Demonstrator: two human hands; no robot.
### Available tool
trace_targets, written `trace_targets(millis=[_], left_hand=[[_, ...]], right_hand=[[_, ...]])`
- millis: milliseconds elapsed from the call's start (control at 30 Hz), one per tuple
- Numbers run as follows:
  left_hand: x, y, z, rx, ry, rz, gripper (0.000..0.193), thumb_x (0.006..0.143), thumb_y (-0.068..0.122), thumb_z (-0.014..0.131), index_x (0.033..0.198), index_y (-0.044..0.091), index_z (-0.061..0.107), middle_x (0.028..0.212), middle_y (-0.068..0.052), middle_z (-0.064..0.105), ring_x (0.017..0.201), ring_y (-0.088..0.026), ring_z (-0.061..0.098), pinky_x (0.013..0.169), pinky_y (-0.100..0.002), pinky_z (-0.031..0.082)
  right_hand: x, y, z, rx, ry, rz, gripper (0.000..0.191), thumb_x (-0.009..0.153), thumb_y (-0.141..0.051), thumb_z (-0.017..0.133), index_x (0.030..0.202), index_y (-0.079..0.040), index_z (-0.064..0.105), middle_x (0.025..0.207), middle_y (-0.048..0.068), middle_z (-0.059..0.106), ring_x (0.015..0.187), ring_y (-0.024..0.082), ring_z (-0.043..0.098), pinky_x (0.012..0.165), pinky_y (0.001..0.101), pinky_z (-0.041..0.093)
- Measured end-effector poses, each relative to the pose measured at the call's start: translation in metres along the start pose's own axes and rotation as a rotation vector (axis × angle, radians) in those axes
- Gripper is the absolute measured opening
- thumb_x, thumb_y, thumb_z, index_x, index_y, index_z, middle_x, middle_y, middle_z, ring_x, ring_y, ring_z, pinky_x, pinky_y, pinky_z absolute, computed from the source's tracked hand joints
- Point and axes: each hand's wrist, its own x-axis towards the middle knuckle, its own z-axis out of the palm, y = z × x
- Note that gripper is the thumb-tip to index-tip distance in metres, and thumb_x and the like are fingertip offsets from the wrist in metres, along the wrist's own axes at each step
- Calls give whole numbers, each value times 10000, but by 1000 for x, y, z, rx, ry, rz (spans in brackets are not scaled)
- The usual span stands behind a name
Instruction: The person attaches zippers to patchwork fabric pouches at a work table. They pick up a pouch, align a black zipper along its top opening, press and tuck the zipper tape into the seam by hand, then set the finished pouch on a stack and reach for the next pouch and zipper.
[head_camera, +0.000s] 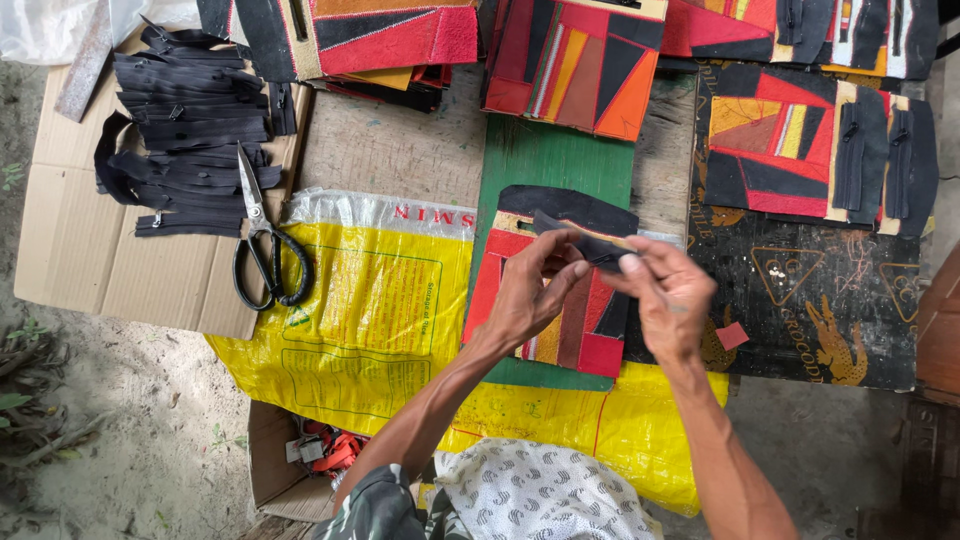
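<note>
Both hands meet over a patchwork panel (560, 310) of red, black and tan pieces that lies on the green board (545, 160) near the middle of the surface. The left hand (530, 290) is closed in a pinch, thumb and fingers pressed on the near end of a short black zipper strip (585, 243). The right hand (668, 295) grasps the strip's other end between thumb and forefinger, its remaining fingers curled in. The strip is held just above the panel's upper edge, slightly tilted.

One pair of black-handled scissors (263, 240) lies to the left, blades shut, resting partly on a flattened cardboard sheet (90, 260) and touching the edge of a yellow plastic sack (370, 320) spread under the work. On the cardboard sits one loose pile of black zipper strips (190, 120); their number cannot be counted.

Along the far edge lie more patchwork panels: one stack at the upper left (390, 40), one panel at the upper middle (575, 65), and one further right (800, 150) with two black zippers sewn on. This last one lies on a black printed sheet (800, 300).
</note>
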Motion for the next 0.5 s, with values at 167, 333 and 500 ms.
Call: trace_targets(millis=[167, 333, 500], left_hand=[[-3, -24, 14, 657, -369, 320, 618, 848, 320, 766, 1351, 32, 553, 1412, -217, 547, 1358, -419, 526, 1132, -554, 446], [-10, -56, 58, 1025, -484, 401, 852, 769, 487, 738, 1355, -80, 489, 1463, -390, 402, 1382, -608, 345, 1122, -718, 285], [-37, -85, 82, 1314, -530, 579, 574, 945, 338, 557, 1325, -84, 472, 1374, -443, 451, 1245, -640, 492, 980, -710, 430]], right_hand=[[36, -24, -67, -296, 107, -282, 222, 1071, 38, 626, 1249, 166, 589, 1142, 260, 701, 1012, 281, 747, 870, 394, 612], [50, -12, -121, -258, 122, -290, 250, 1092, 43, 634, 1292, 169, 554, 1131, 281, 695, 995, 279, 747, 884, 403, 617], [16, 5, -142, -275, 130, -300, 245, 1104, 51, 643, 1304, 169, 564, 1088, 287, 702, 950, 281, 755, 834, 394, 613]])
